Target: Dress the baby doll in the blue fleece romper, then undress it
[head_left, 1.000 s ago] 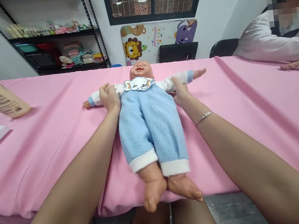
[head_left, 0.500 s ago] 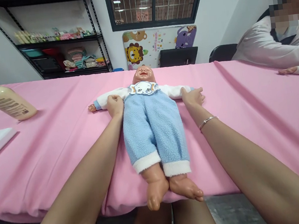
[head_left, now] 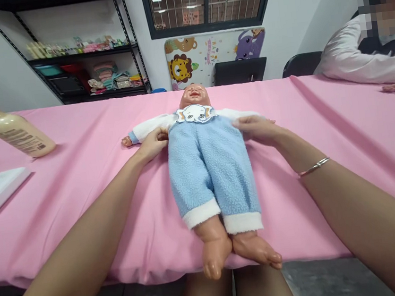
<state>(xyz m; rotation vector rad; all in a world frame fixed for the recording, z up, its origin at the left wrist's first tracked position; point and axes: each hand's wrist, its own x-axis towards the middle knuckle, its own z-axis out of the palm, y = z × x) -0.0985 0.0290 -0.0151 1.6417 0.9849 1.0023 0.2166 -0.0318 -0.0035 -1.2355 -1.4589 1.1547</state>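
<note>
A baby doll [head_left: 195, 96] lies on its back, feet towards me, in a fluffy blue and white outfit [head_left: 208, 165] with an elephant-face collar. Both its arms are stretched out sideways. My left hand [head_left: 156, 142] is closed at the left side of the outfit, just under the arm, its thumb and fingers pinching the cloth. At the opposite side my right hand [head_left: 259, 129], with a bracelet on the wrist, has its fingers pressed together on the cloth below the sleeve. That hand partly hides the doll's arm on that side.
The pink-covered table [head_left: 92, 198] bears a pump bottle [head_left: 21, 135] and a white flat box [head_left: 1, 194] at the left. A person in a pale sleeve [head_left: 347, 57] sits at the far right. Behind stand a black shelf [head_left: 83, 56] and a dark monitor [head_left: 240, 71].
My right hand has turned inward from the doll's sleeve to the outfit's side. My left hand has shifted slightly down from the sleeve to the side cloth. The view has moved a little.
</note>
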